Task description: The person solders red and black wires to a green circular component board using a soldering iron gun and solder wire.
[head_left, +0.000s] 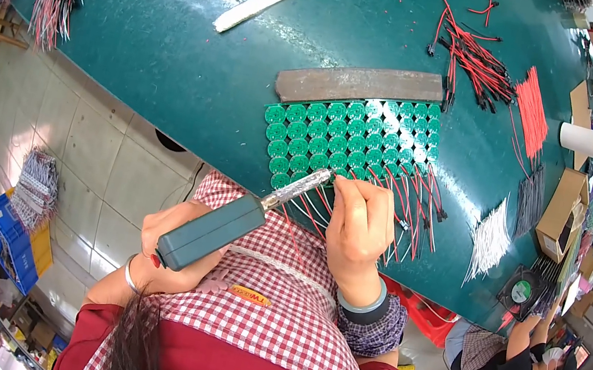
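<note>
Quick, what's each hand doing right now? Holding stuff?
Left hand: closed around the soldering iron handle.
Right hand: fingers pinched at the round green circuit boards; what they grip cannot be told.

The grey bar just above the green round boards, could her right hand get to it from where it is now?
Probably yes. The right hand sits at the near edge of the green round boards, and the grey bar lies just past them with nothing standing between; she would reach over the boards.
</note>
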{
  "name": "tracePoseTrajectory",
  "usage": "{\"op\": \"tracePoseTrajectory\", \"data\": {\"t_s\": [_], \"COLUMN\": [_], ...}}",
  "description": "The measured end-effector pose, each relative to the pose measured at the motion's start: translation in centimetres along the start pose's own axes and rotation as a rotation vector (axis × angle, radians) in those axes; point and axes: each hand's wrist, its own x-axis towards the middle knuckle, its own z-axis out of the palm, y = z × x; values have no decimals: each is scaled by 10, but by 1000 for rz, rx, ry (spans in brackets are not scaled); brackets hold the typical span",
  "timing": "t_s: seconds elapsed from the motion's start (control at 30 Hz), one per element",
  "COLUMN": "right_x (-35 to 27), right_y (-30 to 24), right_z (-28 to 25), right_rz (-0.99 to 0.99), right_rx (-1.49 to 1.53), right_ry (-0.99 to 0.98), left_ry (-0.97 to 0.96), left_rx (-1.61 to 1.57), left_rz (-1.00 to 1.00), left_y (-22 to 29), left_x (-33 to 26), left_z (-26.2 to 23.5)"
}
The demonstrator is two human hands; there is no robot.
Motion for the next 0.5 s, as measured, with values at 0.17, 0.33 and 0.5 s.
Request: {"op": "tracePoseTrajectory", "data": {"t_s": [0.17, 0.33, 0.5], "right_x": [0, 1, -2], "right_y": [0, -1, 2], "right_z": [0, -1, 0], "right_rz": [-5, -3, -32], "right_rx": [-13, -13, -33], "right_ry": [-6, -1, -6], "left_ry": [-12, 4, 19], "left_rx": [-30, 22, 30], "left_rz": [-3, 109, 132], "left_y": [2, -1, 1], "left_x": [2, 1, 1], "left_z": [-1, -3, -2]}}
